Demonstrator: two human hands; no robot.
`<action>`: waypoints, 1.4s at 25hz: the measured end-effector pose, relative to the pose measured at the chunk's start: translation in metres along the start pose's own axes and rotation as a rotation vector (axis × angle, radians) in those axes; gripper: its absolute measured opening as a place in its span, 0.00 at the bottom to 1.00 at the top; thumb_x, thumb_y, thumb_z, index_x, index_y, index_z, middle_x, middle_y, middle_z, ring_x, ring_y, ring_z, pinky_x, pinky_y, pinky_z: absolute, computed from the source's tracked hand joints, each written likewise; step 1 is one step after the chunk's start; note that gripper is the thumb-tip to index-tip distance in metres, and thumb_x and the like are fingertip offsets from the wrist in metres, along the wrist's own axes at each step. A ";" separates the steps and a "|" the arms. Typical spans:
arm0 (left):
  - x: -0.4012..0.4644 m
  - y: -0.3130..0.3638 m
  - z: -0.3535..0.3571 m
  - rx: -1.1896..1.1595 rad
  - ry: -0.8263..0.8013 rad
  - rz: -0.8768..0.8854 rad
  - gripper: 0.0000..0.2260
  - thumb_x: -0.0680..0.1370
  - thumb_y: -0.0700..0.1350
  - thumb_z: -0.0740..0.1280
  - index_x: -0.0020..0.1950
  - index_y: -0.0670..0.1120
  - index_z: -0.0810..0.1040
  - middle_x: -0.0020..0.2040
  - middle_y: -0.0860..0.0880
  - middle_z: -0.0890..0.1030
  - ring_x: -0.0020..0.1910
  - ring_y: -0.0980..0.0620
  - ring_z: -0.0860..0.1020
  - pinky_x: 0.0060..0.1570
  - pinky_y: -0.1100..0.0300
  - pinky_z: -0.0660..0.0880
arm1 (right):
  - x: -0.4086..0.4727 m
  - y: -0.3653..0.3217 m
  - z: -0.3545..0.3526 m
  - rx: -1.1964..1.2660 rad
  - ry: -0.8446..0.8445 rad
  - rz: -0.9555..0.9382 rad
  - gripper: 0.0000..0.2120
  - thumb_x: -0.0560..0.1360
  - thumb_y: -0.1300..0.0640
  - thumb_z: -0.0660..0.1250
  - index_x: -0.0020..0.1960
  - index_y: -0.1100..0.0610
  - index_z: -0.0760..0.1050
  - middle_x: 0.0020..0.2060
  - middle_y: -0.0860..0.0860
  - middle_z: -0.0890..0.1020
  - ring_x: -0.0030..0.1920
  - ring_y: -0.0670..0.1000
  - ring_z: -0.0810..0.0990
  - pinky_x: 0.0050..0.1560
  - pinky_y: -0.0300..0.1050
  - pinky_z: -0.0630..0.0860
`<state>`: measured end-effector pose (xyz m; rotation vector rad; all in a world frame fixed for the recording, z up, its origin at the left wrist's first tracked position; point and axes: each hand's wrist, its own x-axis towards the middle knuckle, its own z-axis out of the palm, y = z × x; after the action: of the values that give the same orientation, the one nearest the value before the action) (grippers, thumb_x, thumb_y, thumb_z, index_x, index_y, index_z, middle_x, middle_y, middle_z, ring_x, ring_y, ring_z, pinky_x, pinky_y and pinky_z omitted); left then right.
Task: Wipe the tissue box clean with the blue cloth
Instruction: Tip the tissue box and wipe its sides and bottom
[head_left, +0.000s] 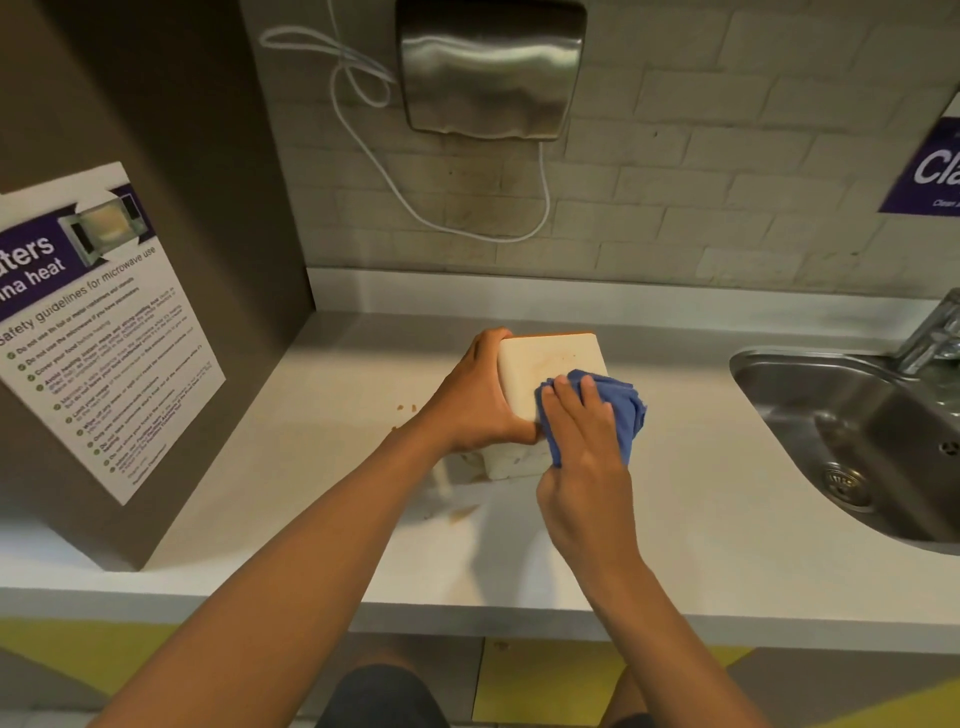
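- My left hand (480, 397) grips the tissue box (545, 374) from its left side, fingers curled over the far top corner and thumb tucked against the near edge, holding it tilted up off the counter (727, 519).
- My right hand (584, 431) lies flat with fingers straight and close together, pressing the blue cloth (621, 410) against the lower right part of the box's broad pale face.
- The tissue box sits in the middle of the white counter, its lower end near the surface; I cannot tell whether it touches. Its face shows faint brownish marks.
- The blue cloth is bunched under and beside my right palm, spilling past the box's right edge.
- The steel sink (857, 441) is set into the counter well to the right, holding only its drain, with a tap (930, 332) at its far rim.
- A hand dryer (491, 67) hangs on the brick wall above the box, its white cord (395, 182) looping down.
- A microwave safety poster (98, 332) is stuck on the brown panel to the left.
- A few brown crumbs and smears (462, 512) lie on the counter just left of and below the box.
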<state>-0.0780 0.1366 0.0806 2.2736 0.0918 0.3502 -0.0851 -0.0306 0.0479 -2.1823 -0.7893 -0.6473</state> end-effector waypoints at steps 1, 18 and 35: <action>-0.001 0.000 0.000 0.004 -0.001 0.004 0.47 0.61 0.54 0.83 0.71 0.56 0.59 0.66 0.54 0.69 0.60 0.53 0.74 0.52 0.59 0.78 | -0.003 0.004 -0.004 -0.001 0.008 0.002 0.31 0.68 0.73 0.55 0.70 0.60 0.71 0.70 0.52 0.70 0.75 0.52 0.58 0.70 0.55 0.65; -0.005 0.001 0.005 0.078 0.024 -0.002 0.48 0.59 0.55 0.83 0.71 0.56 0.58 0.64 0.55 0.67 0.58 0.52 0.74 0.52 0.57 0.77 | 0.038 0.016 -0.041 0.012 -0.092 0.165 0.23 0.70 0.75 0.59 0.62 0.59 0.75 0.62 0.57 0.77 0.65 0.64 0.72 0.51 0.48 0.75; -0.006 0.004 0.005 0.098 0.023 0.016 0.49 0.59 0.55 0.83 0.73 0.51 0.59 0.65 0.54 0.67 0.57 0.52 0.73 0.52 0.57 0.75 | 0.083 -0.009 -0.028 -0.183 -0.115 0.056 0.14 0.70 0.62 0.50 0.46 0.60 0.74 0.43 0.55 0.77 0.43 0.60 0.76 0.35 0.47 0.66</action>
<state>-0.0826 0.1291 0.0785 2.3681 0.1050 0.3873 -0.0403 -0.0189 0.1231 -2.4178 -0.7505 -0.5898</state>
